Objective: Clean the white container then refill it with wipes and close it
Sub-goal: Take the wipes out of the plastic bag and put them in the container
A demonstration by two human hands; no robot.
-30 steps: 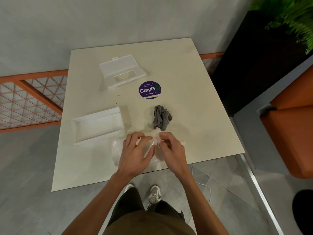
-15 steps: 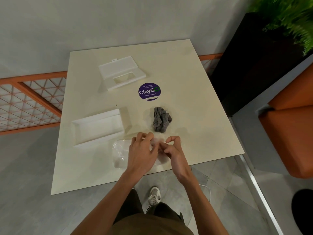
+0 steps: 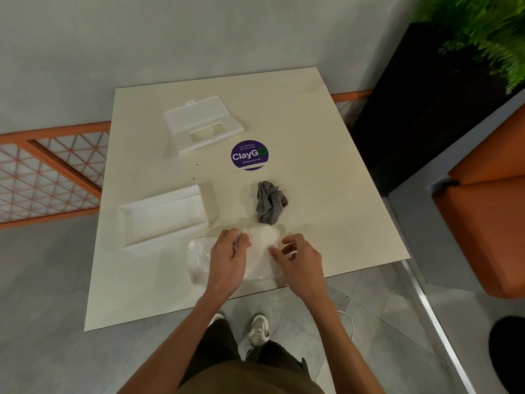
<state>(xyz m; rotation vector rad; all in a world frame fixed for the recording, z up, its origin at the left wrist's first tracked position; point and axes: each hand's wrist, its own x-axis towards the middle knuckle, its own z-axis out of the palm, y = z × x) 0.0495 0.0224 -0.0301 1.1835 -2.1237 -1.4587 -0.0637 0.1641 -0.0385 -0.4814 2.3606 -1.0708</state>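
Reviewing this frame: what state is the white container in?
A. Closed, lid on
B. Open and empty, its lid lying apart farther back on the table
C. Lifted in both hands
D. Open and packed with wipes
B: the white container sits open with nothing inside, its lid lies apart toward the far side of the table, and the left hand and right hand are at the wipes pack.

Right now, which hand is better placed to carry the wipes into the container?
Left hand: it grips the wipes, and the open container lies just to its left; the right hand is farther off.
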